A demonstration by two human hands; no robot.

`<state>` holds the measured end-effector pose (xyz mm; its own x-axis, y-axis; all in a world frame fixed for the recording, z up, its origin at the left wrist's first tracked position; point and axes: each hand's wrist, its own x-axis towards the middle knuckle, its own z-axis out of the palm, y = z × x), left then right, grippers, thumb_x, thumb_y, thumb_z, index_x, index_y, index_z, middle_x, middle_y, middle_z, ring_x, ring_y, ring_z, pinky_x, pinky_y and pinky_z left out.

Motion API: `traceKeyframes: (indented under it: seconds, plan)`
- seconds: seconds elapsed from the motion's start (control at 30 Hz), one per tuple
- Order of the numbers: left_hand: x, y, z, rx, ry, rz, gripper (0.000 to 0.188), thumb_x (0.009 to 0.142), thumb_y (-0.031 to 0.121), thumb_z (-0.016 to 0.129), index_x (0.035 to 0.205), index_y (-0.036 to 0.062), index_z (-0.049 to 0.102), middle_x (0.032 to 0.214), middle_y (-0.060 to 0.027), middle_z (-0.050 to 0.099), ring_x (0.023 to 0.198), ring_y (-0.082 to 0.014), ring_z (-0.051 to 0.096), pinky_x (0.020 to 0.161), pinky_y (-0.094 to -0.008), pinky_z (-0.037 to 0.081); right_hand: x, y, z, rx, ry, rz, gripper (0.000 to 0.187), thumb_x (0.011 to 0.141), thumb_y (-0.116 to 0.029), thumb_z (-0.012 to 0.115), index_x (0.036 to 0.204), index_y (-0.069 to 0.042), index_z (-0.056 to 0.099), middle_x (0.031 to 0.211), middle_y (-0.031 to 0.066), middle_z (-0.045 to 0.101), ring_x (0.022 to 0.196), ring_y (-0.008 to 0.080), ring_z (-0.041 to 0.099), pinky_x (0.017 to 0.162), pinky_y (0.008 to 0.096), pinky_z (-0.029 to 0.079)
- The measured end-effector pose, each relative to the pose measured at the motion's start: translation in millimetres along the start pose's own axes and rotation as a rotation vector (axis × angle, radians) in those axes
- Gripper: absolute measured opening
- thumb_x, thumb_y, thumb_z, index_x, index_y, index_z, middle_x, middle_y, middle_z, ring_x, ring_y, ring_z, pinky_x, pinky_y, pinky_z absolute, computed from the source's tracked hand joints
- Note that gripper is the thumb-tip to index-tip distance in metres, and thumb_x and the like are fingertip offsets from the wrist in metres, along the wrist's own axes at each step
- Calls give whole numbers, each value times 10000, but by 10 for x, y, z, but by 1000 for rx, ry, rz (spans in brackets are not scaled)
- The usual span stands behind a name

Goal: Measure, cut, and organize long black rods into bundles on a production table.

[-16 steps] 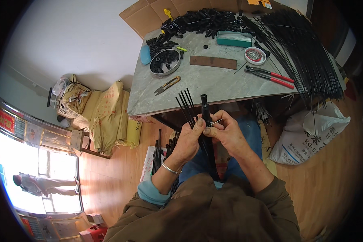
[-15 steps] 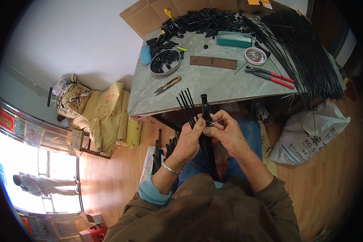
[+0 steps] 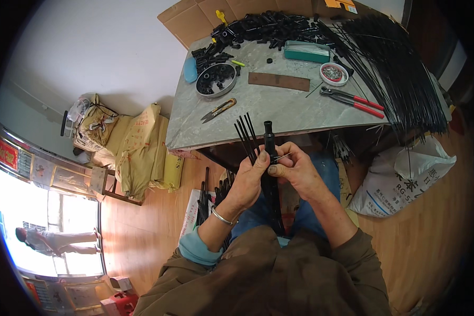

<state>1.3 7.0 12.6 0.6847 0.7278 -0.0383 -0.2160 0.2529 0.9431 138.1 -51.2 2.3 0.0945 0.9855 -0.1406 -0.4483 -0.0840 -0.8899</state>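
Note:
Above my lap, my left hand (image 3: 250, 181) is closed round an upright black tube (image 3: 269, 141) with a stepped, ringed top end. Several thin black rods (image 3: 245, 132) stick up from the same hand, left of the tube. My right hand (image 3: 300, 173) pinches a thin pale wire or needle (image 3: 283, 156) against the tube's side, thumb near the left thumb. The tube's lower part runs down between my knees. Fingers hide where the wire meets the tube.
The grey table (image 3: 195, 126) bears snips (image 3: 219, 110), red-handled pincers (image 3: 352, 100), a brown flat bar (image 3: 279, 81), a bowl of black caps (image 3: 216, 94), a green box (image 3: 306, 59), black parts and long rods (image 3: 400, 68). A white sack (image 3: 400, 184) stands right; a person (image 3: 58, 241) is far left.
Both hands and the tube have stayed nearly in place, with only a slight shift. The right hand still pinches the thin wire at the tube.

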Motion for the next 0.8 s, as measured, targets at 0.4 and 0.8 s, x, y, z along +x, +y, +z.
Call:
traceKeyframes:
  seconds: [0.4, 0.8]
  plan:
    - [-10, 60, 101, 23, 85, -18, 355, 1003, 340, 425, 1105, 17, 530, 905, -75, 613, 859, -141, 582, 812, -264, 468, 23, 121, -2, 137, -12, -38, 373, 793, -107, 755, 1080, -76, 517, 835, -67, 493, 803, 52, 533, 714, 209, 460]
    - [17, -9, 129, 49, 178, 22, 367, 991, 376, 460, 1039, 25, 558, 888, -25, 589, 847, -88, 537, 787, -233, 433, 129, 243, 28, 35, 26, -132, 396, 802, -74, 741, 1115, -41, 500, 828, -58, 492, 800, 41, 494, 726, 193, 449]
